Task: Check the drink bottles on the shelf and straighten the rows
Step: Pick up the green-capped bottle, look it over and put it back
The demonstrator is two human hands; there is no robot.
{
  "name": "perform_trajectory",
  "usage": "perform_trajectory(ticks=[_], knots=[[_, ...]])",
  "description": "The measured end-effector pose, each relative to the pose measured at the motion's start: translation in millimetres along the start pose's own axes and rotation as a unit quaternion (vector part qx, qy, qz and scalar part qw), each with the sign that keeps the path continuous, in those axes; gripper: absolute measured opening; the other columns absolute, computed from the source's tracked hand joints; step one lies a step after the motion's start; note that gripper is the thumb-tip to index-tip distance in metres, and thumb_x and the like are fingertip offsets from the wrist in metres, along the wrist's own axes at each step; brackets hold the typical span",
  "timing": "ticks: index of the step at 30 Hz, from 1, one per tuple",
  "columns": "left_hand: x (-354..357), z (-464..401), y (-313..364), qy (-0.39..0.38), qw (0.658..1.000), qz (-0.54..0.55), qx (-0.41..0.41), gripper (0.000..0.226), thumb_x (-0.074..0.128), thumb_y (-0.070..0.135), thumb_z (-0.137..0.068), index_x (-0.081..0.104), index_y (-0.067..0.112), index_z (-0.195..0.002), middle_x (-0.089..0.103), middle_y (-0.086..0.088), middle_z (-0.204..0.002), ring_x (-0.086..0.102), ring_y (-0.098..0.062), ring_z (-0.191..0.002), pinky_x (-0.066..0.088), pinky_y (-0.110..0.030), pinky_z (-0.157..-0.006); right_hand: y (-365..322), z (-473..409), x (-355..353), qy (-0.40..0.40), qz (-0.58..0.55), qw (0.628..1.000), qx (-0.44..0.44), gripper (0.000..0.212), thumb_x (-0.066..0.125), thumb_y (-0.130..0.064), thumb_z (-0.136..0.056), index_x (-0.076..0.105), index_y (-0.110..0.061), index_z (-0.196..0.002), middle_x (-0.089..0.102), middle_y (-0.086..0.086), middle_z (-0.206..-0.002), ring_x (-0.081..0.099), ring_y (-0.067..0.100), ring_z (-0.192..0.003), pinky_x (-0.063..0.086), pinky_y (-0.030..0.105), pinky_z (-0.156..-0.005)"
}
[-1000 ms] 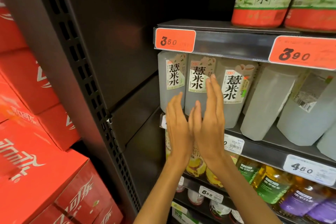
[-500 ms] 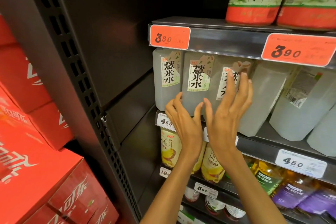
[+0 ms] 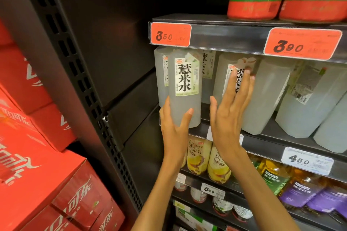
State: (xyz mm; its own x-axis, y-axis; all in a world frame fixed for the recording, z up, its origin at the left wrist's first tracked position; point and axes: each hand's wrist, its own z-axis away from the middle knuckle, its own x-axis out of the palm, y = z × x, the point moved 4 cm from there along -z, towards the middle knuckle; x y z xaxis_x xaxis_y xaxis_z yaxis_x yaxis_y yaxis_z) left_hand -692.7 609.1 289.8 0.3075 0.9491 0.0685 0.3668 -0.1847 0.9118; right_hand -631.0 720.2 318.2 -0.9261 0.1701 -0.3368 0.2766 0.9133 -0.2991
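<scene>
- A cloudy white plastic drink bottle with a pale label in large black characters [image 3: 185, 88] stands at the front edge of the dark metal shelf [image 3: 262, 141], near the shelf's left end, its label facing out
- The left hand [image 3: 173, 131] grips the base of this front bottle, thumb on its right side and fingers wrapped round its left
- Just behind this bottle and to its left, a second bottle of the same kind [image 3: 161, 77] shows only a strip of its label; another [image 3: 207, 73] stands further back to its right
- To the right of the front bottle, apart from it, a fourth cloudy bottle [image 3: 224, 78] has the right hand [image 3: 228, 118] laid flat on its face, fingers spread and straight, clasping nothing
- Further right of the front bottle, several more cloudy bottles [image 3: 266, 95] lean to the left, labels turned away
- Above the front bottle, an orange price tag marked 350 [image 3: 170, 34] is fixed to the upper shelf's edge
- Below the front bottle, yellow-labelled juice bottles [image 3: 199, 154] fill the next shelf down
- Well to the left of the front bottle, past the perforated black upright [image 3: 78, 73], red cardboard cases with white lettering [image 3: 37, 174] are stacked
</scene>
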Motion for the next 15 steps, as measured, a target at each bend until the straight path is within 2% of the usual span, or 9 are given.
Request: perform_trajectory(ticks=[2,4,6,8,10,11,13,15], knots=[[-9.3,4.7,7.6,-0.035,0.999,0.026,-0.005,0.052,0.06,0.016,-0.092,0.042,0.013,-0.14,0.053,-0.009,-0.129,0.057,-0.016,-0.115,0.055,-0.022,-0.084,1.6,0.0,-2.4,-0.007,-0.017,1.0,-0.008,0.069,0.058,-0.013,-0.095,0.013,-0.006,-0.147,0.007,0.017,-0.153,0.01,0.041,-0.143,0.015,0.048,-0.119],[-16.7,14.3,10.3,-0.092,0.993,0.066,-0.022,0.046,0.059,0.02,-0.093,0.045,0.015,-0.137,0.059,-0.004,-0.125,0.06,-0.012,-0.113,0.054,-0.021,-0.081,0.4,-0.3,-9.6,-0.011,-0.061,0.998,-0.003,0.068,0.058,-0.012,-0.095,0.017,0.001,-0.147,0.01,0.023,-0.155,0.01,0.04,-0.144,0.013,0.046,-0.12],[-23.9,27.4,11.8,-0.141,0.985,0.09,-0.046,0.045,0.059,0.027,-0.092,0.049,0.019,-0.135,0.064,0.003,-0.122,0.061,-0.012,-0.113,0.054,-0.022,-0.082,-6.9,-0.2,-23.4,0.004,-0.129,0.992,-0.011,0.06,0.057,-0.011,-0.096,0.027,0.009,-0.143,0.019,0.026,-0.151,0.014,0.038,-0.143,0.015,0.043,-0.121],[-28.7,41.8,11.3,-0.173,0.976,0.11,-0.07,0.049,0.058,0.036,-0.088,0.05,0.02,-0.134,0.063,0.002,-0.125,0.06,-0.017,-0.117,0.054,-0.028,-0.088,-17.1,-3.0,-34.8,-0.01,-0.229,0.973,0.003,0.051,0.052,-0.015,-0.098,0.034,0.006,-0.141,0.027,0.018,-0.149,0.023,0.028,-0.142,0.02,0.035,-0.12],[-32.9,54.6,13.5,-0.19,0.97,0.123,-0.086,0.054,0.062,0.041,-0.086,0.052,0.02,-0.134,0.063,-0.002,-0.128,0.059,-0.021,-0.119,0.052,-0.033,-0.093,-28.7,-11.3,-41.8,-0.082,-0.337,0.936,0.062,0.05,0.048,-0.027,-0.098,0.037,-0.008,-0.143,0.033,0.005,-0.15,0.03,0.014,-0.14,0.026,0.03,-0.117],[-35.2,59.7,14.8,-0.194,0.969,0.123,-0.088,0.056,0.065,0.045,-0.084,0.053,0.021,-0.133,0.063,-0.003,-0.128,0.059,-0.022,-0.119,0.052,-0.032,-0.093,-34.8,-16.0,-44.4,-0.124,-0.379,0.912,0.092,0.049,0.048,-0.031,-0.098,0.038,-0.015,-0.142,0.037,0.001,-0.149,0.035,0.01,-0.138,0.031,0.032,-0.115],[-38.1,68.7,18.6,-0.198,0.968,0.125,-0.091,0.058,0.067,0.051,-0.081,0.055,0.023,-0.131,0.064,-0.003,-0.126,0.06,-0.02,-0.117,0.052,-0.03,-0.089,-44.2,-22.0,-47.7,-0.191,-0.448,0.864,0.132,0.048,0.049,-0.032,-0.096,0.039,-0.021,-0.141,0.047,-0.003,-0.141,0.047,0.008,-0.129,0.042,0.038,-0.107],[-39.0,76.7,21.0,-0.201,0.965,0.132,-0.102,0.058,0.068,0.056,-0.079,0.057,0.028,-0.128,0.065,-0.003,-0.122,0.064,-0.019,-0.109,0.051,-0.037,-0.085,-48.4,-23.7,-49.5,-0.229,-0.497,0.824,0.149,0.049,0.049,-0.031,-0.094,0.038,-0.024,-0.141,0.052,-0.006,-0.135,0.054,0.01,-0.122,0.048,0.04,-0.101]])
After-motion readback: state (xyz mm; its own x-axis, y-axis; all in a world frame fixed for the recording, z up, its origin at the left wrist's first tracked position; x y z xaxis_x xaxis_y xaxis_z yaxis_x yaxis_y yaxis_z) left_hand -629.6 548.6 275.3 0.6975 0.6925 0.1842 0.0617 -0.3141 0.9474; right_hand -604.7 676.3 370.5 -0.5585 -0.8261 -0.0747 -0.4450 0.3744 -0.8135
